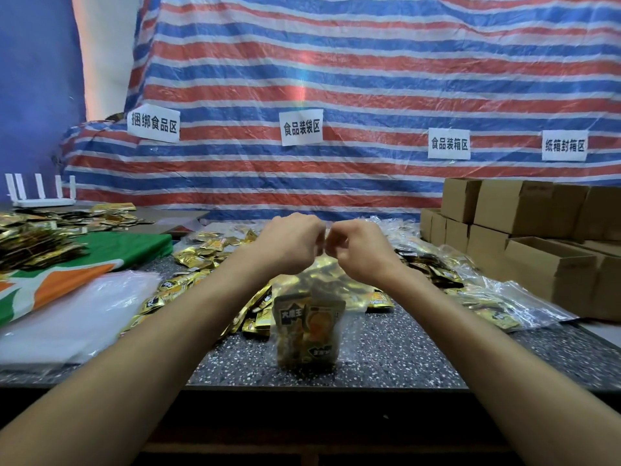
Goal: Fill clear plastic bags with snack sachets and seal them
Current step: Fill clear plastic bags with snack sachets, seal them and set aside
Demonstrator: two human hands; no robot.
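Gold sachets [322,319] already sit in the clear bag [349,334] over the desk [403,358], your left hand [292,243] and right hand [359,250] pinching its top, so sealing looks underway, with many loose sachets [198,257] left.

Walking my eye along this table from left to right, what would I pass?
Stack of empty bags → loose sachets → bag of sachets, its top pinched by the left hand and right hand → filled bags → boxes.
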